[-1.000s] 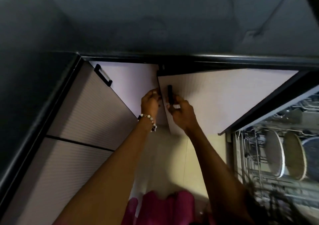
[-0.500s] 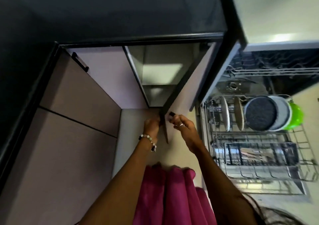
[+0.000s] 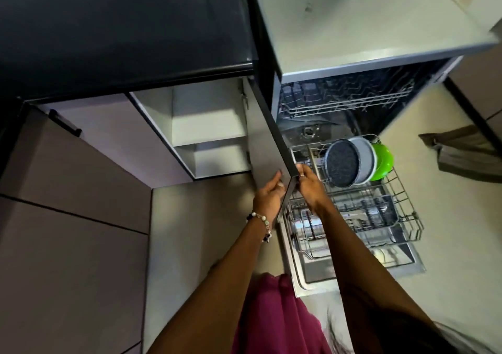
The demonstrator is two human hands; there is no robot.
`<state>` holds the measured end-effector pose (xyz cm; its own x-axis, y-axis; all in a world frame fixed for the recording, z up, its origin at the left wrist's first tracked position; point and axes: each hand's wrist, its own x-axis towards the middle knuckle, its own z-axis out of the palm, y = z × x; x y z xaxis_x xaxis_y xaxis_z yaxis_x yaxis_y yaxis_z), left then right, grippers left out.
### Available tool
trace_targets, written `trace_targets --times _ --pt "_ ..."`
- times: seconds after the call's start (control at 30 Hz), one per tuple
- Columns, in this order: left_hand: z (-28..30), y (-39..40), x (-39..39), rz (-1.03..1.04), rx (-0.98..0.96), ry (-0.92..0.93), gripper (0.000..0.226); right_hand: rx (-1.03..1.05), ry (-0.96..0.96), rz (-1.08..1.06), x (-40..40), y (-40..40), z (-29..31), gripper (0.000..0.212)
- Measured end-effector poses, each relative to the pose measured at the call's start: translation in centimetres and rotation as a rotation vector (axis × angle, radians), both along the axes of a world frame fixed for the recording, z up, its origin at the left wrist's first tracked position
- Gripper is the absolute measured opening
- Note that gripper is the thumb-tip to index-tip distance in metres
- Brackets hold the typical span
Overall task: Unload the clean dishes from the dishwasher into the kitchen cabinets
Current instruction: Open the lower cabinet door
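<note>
Progress looks pretty early from the head view, honestly: the cabinet door [image 3: 267, 147] stands swung out with both hands on its free edge, the shelves [image 3: 209, 139] inside show nothing on them that I can make out, and the lower rack [image 3: 380, 218] of the dishwasher [image 3: 353, 103] is pulled out over the dropped door with stuff in it. So my read is that nothing has landed in the cabinet yet and pretty much the whole unload is left. Left hand [image 3: 269, 193] sits on the inner face of the door near the bottom corner, fingers loosely bent against the panel rather than wrapped round it. Right hand [image 3: 309, 185] curls its fingers over the dark outer edge, so that one is actually gripping the door. Dishes: a dark speckled pan [image 3: 342, 163] stands on edge at the far end of the rack, round face toward the camera, with a grey bowl [image 3: 365, 158] nested right behind it and a green dish [image 3: 383, 160] behind that, all lined up along the rack's far side. Cutlery basket [image 3: 375, 215] lies crosswise mid-rack; upper rack [image 3: 345, 101] looks empty, though it's dim in there.
</note>
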<state>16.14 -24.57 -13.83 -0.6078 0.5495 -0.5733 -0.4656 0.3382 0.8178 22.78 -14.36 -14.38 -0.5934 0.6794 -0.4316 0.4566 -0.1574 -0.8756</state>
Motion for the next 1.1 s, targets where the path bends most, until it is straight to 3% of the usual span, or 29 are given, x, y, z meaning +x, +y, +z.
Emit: trace_targets --times 0.13,0.3,0.43,0.6,0.77,0.9,1.1 --pt "0.1 0.7 0.1 -0.044 -0.093 0.074 0.050 0.041 -0.069 0.182 0.5 0.5 1.9 0.038" --pt "-0.2 0.6 -0.2 -0.203 -0.170 0.138 0.050 0.079 -0.119 0.157 0.9 -0.4 3.4 0.032" --pt "0.2 0.8 0.2 -0.322 -0.357 0.137 0.013 0.029 -0.106 0.147 0.9 -0.4 4.8 0.029" --pt "1.4 1.8 2.4 -0.582 -0.381 0.134 0.013 0.015 -0.069 0.041 2.5 0.2 5.8 0.024" --pt "1.8 5.2 5.3 -0.536 -0.290 -0.043 0.024 0.005 -0.021 -0.278 7.3 1.9 5.2 0.017" --pt "2.1 9.9 7.5 -0.470 -0.240 -0.083 0.020 -0.038 -0.041 -0.476 12.1 5.0 3.5 0.017" --pt "-1.9 18.6 8.2 -0.349 -0.284 -0.114 0.024 -0.081 -0.124 -0.519 16.9 12.7 -1.5 0.025"
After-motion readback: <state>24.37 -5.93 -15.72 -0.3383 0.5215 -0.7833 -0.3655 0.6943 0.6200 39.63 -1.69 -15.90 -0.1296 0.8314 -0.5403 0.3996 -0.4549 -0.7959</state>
